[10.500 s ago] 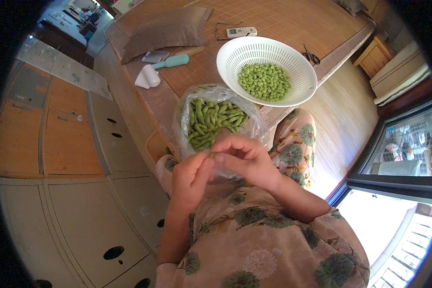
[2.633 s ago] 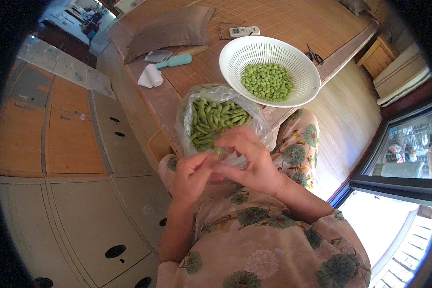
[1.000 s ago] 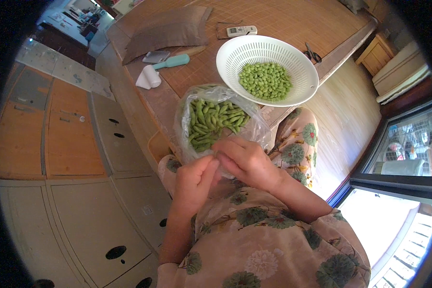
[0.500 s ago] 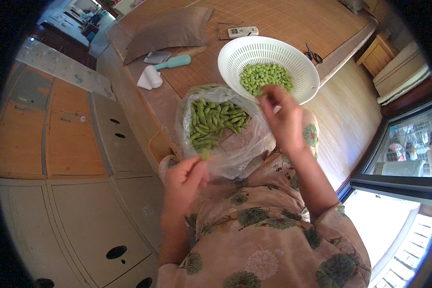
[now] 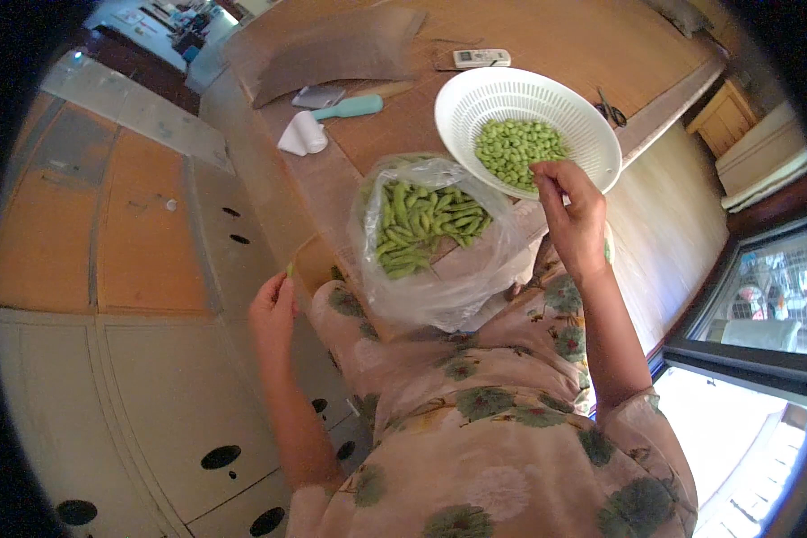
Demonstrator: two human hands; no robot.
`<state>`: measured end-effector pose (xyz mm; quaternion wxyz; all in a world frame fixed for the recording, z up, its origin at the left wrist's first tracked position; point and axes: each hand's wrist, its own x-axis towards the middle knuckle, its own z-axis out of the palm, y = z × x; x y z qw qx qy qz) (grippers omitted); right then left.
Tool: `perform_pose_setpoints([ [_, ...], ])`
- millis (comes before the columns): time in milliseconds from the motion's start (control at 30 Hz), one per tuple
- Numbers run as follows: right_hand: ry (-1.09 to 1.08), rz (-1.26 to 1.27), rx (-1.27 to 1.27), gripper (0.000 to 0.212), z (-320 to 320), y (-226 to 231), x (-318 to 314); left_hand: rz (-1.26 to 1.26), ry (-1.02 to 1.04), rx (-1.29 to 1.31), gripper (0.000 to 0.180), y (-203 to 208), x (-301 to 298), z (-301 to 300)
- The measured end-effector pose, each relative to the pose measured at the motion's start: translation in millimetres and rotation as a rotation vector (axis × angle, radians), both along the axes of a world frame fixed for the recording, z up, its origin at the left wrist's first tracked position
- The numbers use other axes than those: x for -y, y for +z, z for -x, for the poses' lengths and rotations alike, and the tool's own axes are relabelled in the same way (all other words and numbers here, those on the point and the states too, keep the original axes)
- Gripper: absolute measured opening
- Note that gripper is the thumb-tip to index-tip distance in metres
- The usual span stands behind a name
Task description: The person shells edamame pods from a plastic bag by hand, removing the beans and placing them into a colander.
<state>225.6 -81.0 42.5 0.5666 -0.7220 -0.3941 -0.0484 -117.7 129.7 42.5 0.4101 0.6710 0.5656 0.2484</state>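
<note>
My left hand point(image 5: 273, 303) is out to the left, away from the bag, its fingers closed on a green soybean pod point(image 5: 290, 268) whose tip sticks out; whether beans are inside I cannot tell. Over the near rim of a white slotted colander point(image 5: 462, 99), the thumb and fingers of my right hand point(image 5: 579, 215) are pinched together; what they hold, if anything, is too small to name. Shelled green soybeans point(image 5: 517, 148) lie in the colander's bottom. Between my hands an open clear plastic bag point(image 5: 439, 300) contains plump green soybean pods point(image 5: 421, 215).
Beyond the bag lie a white paper roll point(image 5: 303, 134), a turquoise-handled object point(image 5: 354, 107) and a grey cushion point(image 5: 336, 58). A remote control point(image 5: 481, 58) sits behind the colander, and scissors point(image 5: 611, 109) are to its right. Cabinets point(image 5: 143, 224) line the left side.
My left hand has moved left and slightly up, away from the bag, with the pod. My right hand has shifted right, still by the colander. The whole view has turned somewhat.
</note>
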Motion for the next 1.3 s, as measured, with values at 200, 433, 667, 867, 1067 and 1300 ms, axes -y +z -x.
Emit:
perform_pose_setpoints([
  [200,0.238,0.049,-0.011,0.014,34.0,4.4,0.4,-0.2,-0.004,-0.016,0.033,-67.6,-51.8,45.3],
  [433,0.435,0.139,-0.006,0.014,59.4,-29.8,-16.4,-0.094,-0.203,0.111,0.024,-17.1,16.5,-21.8],
  [667,0.541,0.208,0.003,0.009,90.0,-44.3,-26.6,-0.535,-0.687,-0.118,0.018,-20.7,66.7,-89.2],
  [867,0.514,0.22,-0.079,0.01,87.6,-41.3,-14.7,-0.612,-0.666,-0.364,0.019,-40.2,68.3,-98.9],
  [1067,0.511,0.228,-0.152,0.012,82.0,-48.3,-7.1,-0.619,-0.616,-0.382,0.021,-42.4,68.3,-103.7],
  [1300,0.526,0.196,-0.162,0.012,84.5,-49.6,-4.4,-0.577,-0.693,-0.411,0.021,-38.7,66.5,-100.1],
])
